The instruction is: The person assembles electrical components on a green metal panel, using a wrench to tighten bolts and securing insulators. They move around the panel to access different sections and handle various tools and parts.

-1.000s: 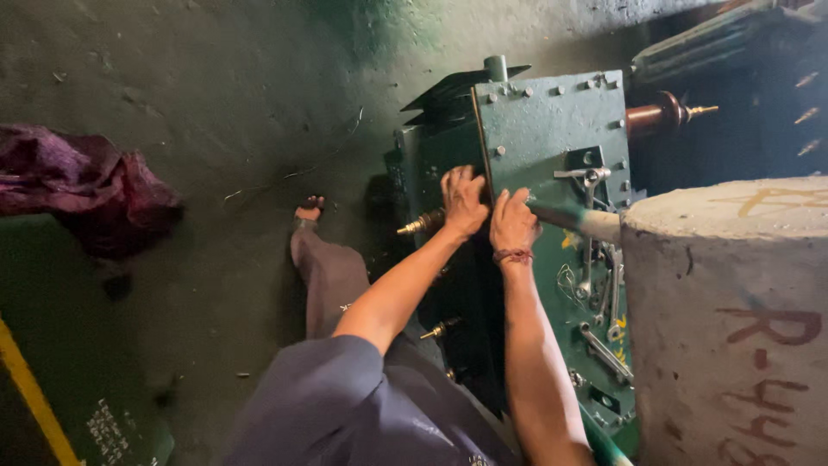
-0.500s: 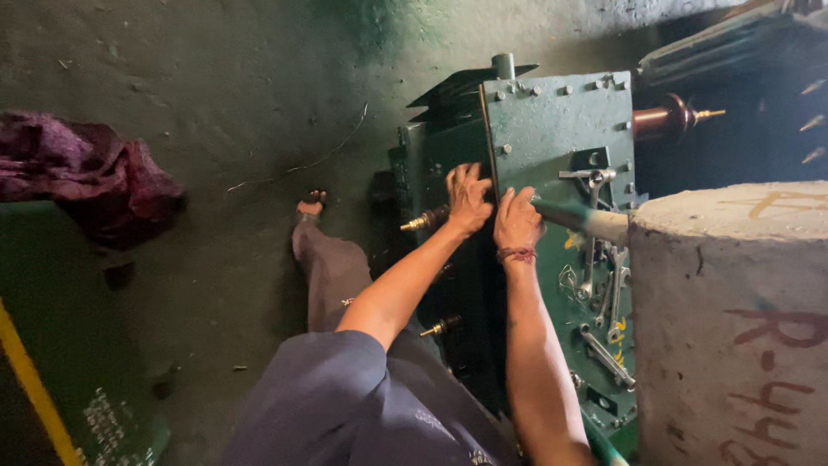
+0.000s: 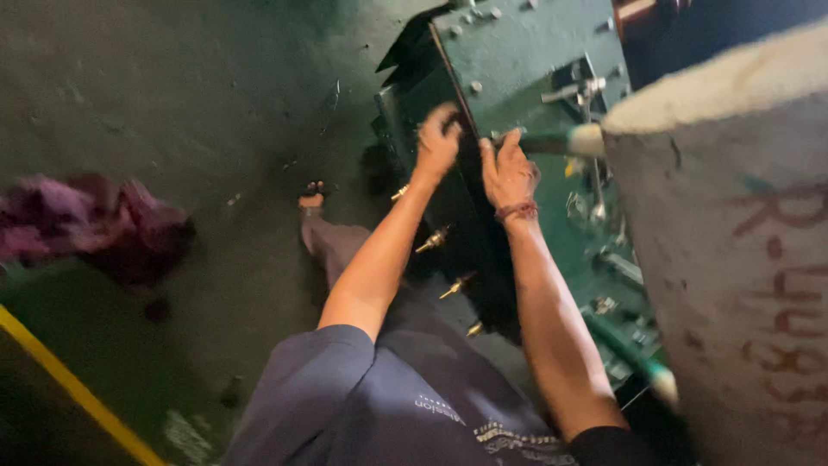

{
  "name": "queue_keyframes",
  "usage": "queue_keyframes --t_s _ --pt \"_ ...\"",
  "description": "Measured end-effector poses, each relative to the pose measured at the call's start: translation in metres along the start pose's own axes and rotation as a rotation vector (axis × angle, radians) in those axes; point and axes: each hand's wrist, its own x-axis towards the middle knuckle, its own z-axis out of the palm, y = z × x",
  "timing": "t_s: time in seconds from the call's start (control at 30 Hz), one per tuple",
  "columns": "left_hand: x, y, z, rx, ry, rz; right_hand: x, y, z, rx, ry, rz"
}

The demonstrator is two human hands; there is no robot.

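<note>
Head camera looks down on both hands at the edge of a green bolted metal housing [image 3: 526, 60] standing on the dark concrete floor [image 3: 172, 103]. Left hand [image 3: 438, 142] is blurred — its grip cannot be told. Right hand [image 3: 509, 173] rests open-fingered on the edge, beside a rough grey concrete cylinder [image 3: 733, 259]; a crumpled purple cloth [image 3: 95, 224] lies well apart.

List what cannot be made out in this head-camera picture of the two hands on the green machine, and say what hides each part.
- Left hand: motion blur in the head view; its grip on the green machine's lid is unclear.
- Right hand: palm faces away, so what it touches is hidden.
- Lid top: cut off by the upper edge.
- Machine's right side: hidden behind the concrete block.
- Purple cloth: blurred, shape unclear.
</note>
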Motion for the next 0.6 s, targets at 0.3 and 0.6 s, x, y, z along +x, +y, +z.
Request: queue_keyframes --t_s 0.3,0.6 --pt "0.083 -0.013 -0.044 -0.388 -0.464 -0.089 -0.26 0.057 -0.007 0.181 0.094 0.403" --pt "0.053 -0.008 -0.026 -0.273 -0.491 -0.033 -0.385 0.284 -0.028 0.061 0.295 1.148"
